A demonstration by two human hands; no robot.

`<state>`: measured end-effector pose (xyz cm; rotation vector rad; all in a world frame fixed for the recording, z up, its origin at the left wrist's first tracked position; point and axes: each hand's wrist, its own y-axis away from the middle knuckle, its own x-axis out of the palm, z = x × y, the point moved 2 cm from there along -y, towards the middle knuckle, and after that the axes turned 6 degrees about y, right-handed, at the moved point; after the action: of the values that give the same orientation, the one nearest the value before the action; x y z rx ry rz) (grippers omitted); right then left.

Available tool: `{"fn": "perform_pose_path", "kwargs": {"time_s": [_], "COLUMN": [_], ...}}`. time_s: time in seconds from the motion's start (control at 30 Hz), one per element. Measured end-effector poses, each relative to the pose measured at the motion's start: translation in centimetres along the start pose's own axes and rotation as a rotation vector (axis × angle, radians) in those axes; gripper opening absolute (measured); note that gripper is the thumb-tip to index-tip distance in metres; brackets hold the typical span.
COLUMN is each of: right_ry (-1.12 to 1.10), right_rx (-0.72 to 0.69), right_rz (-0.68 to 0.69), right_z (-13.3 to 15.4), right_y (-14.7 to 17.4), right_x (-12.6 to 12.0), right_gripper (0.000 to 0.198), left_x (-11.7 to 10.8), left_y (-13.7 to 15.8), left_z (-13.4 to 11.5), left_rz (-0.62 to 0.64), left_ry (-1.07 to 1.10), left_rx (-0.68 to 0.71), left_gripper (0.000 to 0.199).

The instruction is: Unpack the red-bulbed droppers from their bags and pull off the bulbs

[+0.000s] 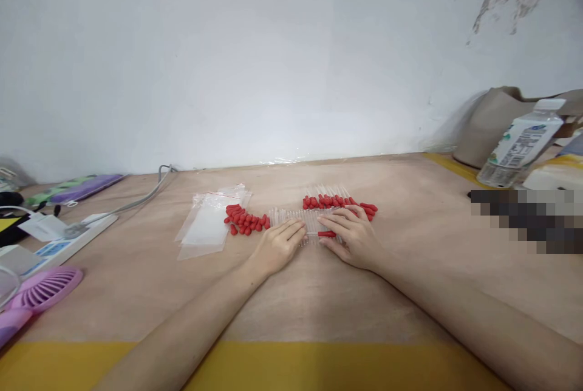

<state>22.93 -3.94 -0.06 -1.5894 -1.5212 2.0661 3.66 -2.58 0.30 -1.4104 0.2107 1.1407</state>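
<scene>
- Head view. Both hands lie palm down at mid-table, near each other but not touching.
- Left hand point(277, 246): fingers extended and loosely together, tips resting on the row of clear glass tubes point(296, 218). It presses rather than grips; nothing is enclosed in it.
- Right hand point(353, 234): fingers spread flat over the right end of the same row. One red rubber cap point(327, 234) lies under its thumb and forefinger; whether it is pinched or merely touched, cannot tell.
- Counts: one loose pile of red caps point(246, 220) just left of the tubes, too many and too blurred to count singly. One batch of capped droppers point(339, 201) behind the right hand, red ends in a line, number not readable. Tubes in the row: many, not countable.
- Clear plastic bags point(209, 224): a small stack, left of the cap pile, touching it or nearly so.
- Table point(300, 300): pale wood, one yellow strip along the near edge.
- Left margin: one white power strip point(68, 236) with a grey cable, one pink handheld fan point(45, 288).
- Right margin: one plastic bottle point(521, 145) tilted over, one beige bag point(492, 124) behind it, against the white wall.
- Nothing lies between the hands and the tubes.
</scene>
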Motion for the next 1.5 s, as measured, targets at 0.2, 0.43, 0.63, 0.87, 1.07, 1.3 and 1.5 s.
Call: {"fn": "perform_pose_path", "kwargs": {"time_s": [0.2,0.43,0.63,0.87,1.07,1.3,1.5], "right_ry": [0.000,-0.121,-0.184,-0.097,-0.046,-0.022,0.009], "right_rx": [-0.055,-0.119,-0.129,-0.181,-0.244,-0.289,-0.190], "right_rz": [-0.005,0.001,-0.066,-0.110,-0.090,-0.101,-0.188], "right_z": [0.9,0.9,0.5,0.2,0.0,-0.2,-2.4], "right_y": [-0.4,-0.4,0.2,0.3,0.3,0.4,1.0], "right_x": [0.6,0.9,1.4,1.0,0.5,0.4,-0.6], "right_gripper": [0.017,0.018,0.014,0.012,0.012,0.012,0.011], "left_x": [0.0,-0.1,-0.1,-0.1,-0.1,-0.1,-0.9], "left_y": [-0.2,-0.2,-0.1,-0.1,0.0,-0.1,1.3], "left_z": [-0.1,-0.3,-0.3,-0.3,-0.2,-0.3,1.2], "left_rz": [0.030,0.084,0.052,0.060,0.078,0.079,-0.041], "left_ry": [0.004,0.030,0.039,0.093,0.123,0.139,0.119], "left_rx": [0.025,-0.014,-0.004,-0.027,-0.042,-0.061,-0.184], "left_gripper": [0.017,0.018,0.015,0.014,0.014,0.016,0.018]}}
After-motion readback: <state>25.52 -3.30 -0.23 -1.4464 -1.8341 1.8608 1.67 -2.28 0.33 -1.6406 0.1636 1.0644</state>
